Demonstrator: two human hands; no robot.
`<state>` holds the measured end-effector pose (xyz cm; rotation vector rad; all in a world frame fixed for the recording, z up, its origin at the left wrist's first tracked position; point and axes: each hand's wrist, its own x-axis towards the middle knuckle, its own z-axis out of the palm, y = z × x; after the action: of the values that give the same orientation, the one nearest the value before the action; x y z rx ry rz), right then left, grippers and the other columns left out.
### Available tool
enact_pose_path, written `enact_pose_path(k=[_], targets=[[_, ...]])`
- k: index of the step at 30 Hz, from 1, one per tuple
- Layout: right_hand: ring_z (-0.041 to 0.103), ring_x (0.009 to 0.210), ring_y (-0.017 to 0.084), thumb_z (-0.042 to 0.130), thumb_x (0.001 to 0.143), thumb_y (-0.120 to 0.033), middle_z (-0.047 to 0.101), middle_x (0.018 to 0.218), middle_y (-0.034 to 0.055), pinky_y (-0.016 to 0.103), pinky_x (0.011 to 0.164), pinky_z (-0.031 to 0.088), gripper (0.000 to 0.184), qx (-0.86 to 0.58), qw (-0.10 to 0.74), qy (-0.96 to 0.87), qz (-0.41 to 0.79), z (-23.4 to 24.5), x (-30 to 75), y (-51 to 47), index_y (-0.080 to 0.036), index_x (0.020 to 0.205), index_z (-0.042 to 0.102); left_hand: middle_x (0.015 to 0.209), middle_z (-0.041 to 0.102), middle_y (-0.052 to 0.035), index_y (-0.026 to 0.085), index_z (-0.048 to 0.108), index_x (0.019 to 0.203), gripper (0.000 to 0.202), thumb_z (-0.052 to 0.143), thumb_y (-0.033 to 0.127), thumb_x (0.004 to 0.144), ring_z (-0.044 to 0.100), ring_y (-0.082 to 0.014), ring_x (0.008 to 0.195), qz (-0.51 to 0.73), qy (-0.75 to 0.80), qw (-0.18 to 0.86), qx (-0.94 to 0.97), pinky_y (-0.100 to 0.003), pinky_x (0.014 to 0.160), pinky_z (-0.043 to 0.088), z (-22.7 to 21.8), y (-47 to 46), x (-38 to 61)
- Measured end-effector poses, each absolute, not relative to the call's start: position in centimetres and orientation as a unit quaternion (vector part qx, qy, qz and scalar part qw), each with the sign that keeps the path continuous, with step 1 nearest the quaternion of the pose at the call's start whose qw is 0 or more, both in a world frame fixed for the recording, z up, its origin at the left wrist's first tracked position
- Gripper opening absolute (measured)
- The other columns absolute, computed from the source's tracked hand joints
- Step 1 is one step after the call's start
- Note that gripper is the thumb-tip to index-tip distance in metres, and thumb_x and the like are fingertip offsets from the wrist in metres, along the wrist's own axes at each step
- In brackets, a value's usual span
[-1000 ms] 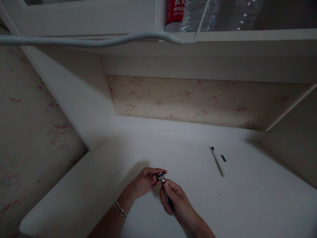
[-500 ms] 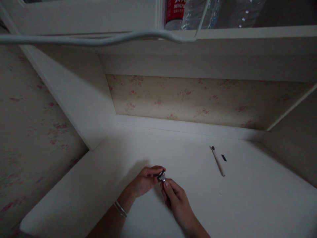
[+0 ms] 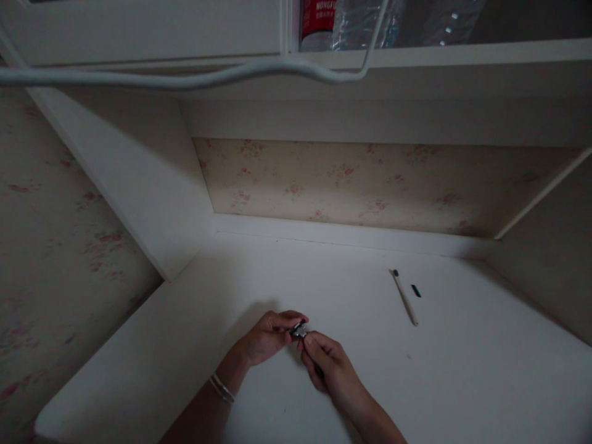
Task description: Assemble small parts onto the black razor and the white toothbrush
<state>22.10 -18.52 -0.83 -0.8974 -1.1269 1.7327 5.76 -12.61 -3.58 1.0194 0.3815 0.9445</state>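
Between my two hands is a small black-and-silver tool [image 3: 300,330] with a wide head, similar to a razor; its exact kind is hard to make out. My left hand [image 3: 268,336] pinches the dark edge of the head between thumb and fingers. My right hand [image 3: 329,364] is closed around the tool just below the head, thumb on top, and its fingers hide most of the handle. Both hands are held over the white desk [image 3: 185,370], with a metal bracelet on the left wrist.
Right of my hands, a toothbrush [image 3: 406,300] with a pale handle lies on the desk beside a small dark strip [image 3: 416,290]. Overhead, a white bar [image 3: 208,81] crosses in front of a shelf [image 3: 462,55] holding a red-labelled bottle [image 3: 318,17] and clear plastic bottles [image 3: 361,24].
The head of the tool has tilted slightly between my fingers. My right hand has shifted a little, still gripping it. The whole view has moved slightly.
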Motion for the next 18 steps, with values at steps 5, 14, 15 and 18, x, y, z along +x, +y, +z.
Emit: enact_pose_path(k=[5,14,15,18], targets=[[0.02,0.034,0.002,0.051,0.086,-0.055,0.033,0.049,-0.0086,0.017,0.031,0.011,0.043,-0.351,0.429,-0.446,0.703,-0.73,22.1,-18.54,-0.017,0.068,0.045,0.107,0.062,-0.0101,0.021,0.074,0.093,0.029,0.079,0.03,0.066,0.055,-0.0168,0.088,0.433,0.18,0.747,0.471,-0.028,0.078,0.04,-3.31,-12.6,5.89],[0.025,0.032,0.002,0.052,0.084,-0.059,0.041,0.053,-0.0072,0.017,0.03,0.015,0.045,-0.355,0.424,-0.44,0.708,-0.85,22.23,-18.55,-0.015,0.075,0.053,0.112,0.058,-0.0096,0.02,0.074,0.092,0.024,0.077,0.024,0.068,0.054,-0.0142,0.083,0.394,0.215,0.735,0.508,-0.026,0.075,0.042,-3.18,-12.43,5.36],[0.026,0.032,0.002,0.052,0.083,-0.059,0.042,0.054,-0.0067,0.017,0.03,0.015,0.045,-0.349,0.419,-0.441,0.713,-0.89,22.32,-18.55,-0.015,0.076,0.053,0.112,0.058,-0.0095,0.019,0.074,0.091,0.023,0.076,0.024,0.069,0.054,-0.0131,0.08,0.385,0.218,0.738,0.51,-0.025,0.073,0.042,-3.11,-12.42,5.28],[0.031,0.033,0.002,0.052,0.083,-0.06,0.046,0.056,-0.0052,0.017,0.031,0.017,0.046,-0.336,0.403,-0.451,0.722,-1.07,22.47,-18.53,-0.014,0.076,0.054,0.113,0.057,-0.0097,0.018,0.074,0.086,0.019,0.076,0.025,0.069,0.054,-0.0109,0.073,0.354,0.228,0.742,0.521,-0.025,0.068,0.043,-2.69,-12.4,4.96]])
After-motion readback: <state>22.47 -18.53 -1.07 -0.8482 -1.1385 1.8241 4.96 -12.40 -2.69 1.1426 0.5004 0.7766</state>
